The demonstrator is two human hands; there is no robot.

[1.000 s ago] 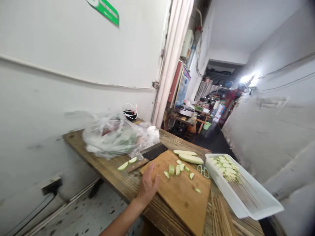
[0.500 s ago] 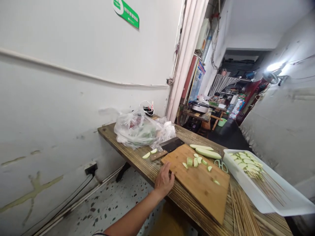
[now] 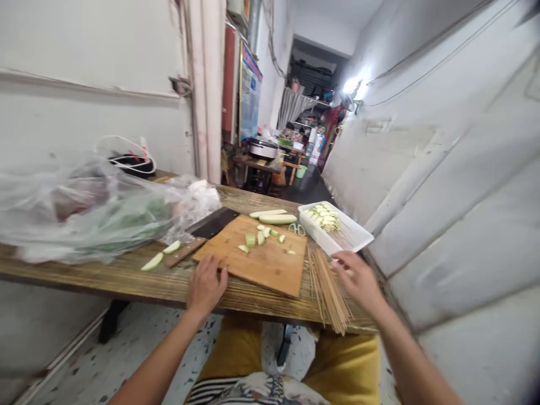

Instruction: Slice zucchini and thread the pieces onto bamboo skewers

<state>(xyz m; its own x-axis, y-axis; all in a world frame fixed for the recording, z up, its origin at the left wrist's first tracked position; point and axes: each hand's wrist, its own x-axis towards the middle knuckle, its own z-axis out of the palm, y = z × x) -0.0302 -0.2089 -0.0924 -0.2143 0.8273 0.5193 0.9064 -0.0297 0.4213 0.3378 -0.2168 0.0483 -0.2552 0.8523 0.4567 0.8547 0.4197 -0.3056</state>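
My left hand [image 3: 206, 286] rests at the near left corner of the wooden cutting board [image 3: 261, 273], fingers loosely spread and holding nothing. On the board lie pale green zucchini pieces [image 3: 250, 240], cut into chunks and half slices. Beside the left hand is the wooden handle of a cleaver [image 3: 217, 222], its dark blade along the board's far left edge. My right hand [image 3: 358, 281] is over the right side of a bundle of bamboo skewers [image 3: 331, 295], thumb and fingers apart, fingertips at the near end of a white tray [image 3: 358, 233]. Whether they touch the tray I cannot tell.
Skewered zucchini slices [image 3: 324, 216] lie in the tray. Long zucchini halves [image 3: 277, 219] and scissors [image 3: 296, 229] are behind the board. Plastic bags [image 3: 105, 208] cover the table's left part, with two loose slices [image 3: 152, 261] in front. A wall runs along the right.
My view has turned to the right and now faces the table squarely. My right hand has come into view near the skewers and tray. My left hand stays at the board's corner.
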